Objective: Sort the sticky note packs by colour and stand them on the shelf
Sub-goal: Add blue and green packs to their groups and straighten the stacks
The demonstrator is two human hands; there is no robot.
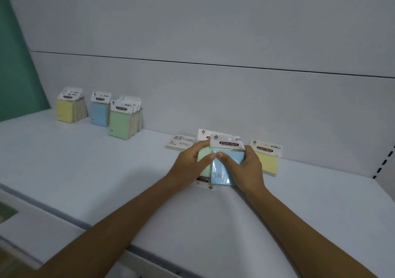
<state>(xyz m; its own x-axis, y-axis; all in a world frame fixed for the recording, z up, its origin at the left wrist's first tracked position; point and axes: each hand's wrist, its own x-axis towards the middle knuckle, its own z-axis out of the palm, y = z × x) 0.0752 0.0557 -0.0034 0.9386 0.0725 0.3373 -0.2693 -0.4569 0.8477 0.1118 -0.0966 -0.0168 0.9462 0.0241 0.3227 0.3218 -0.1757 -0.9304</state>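
Observation:
A blue sticky note pack (pixel 222 174) is held in my right hand (pixel 245 168), thumb across its front, just above a loose pile on the white shelf (pixel 106 170). My left hand (pixel 188 166) grips a green pack (pixel 203 160) beside it, the two thumbs nearly touching. Under them lies another pack, only its white header (pixel 203 184) showing. A yellow pack (pixel 267 160) lies flat to the right, and a face-down pack (pixel 181 143) to the left. At the far left stand sorted rows: yellow packs (pixel 68 108), a blue pack (pixel 99 112) and green packs (pixel 123 121).
The white back panel (pixel 213 95) rises behind the shelf. A slotted upright (pixel 384 162) bounds the right side, and a teal wall (pixel 12 63) the left. The shelf's front edge (pixel 64 215) runs diagonally below my forearms.

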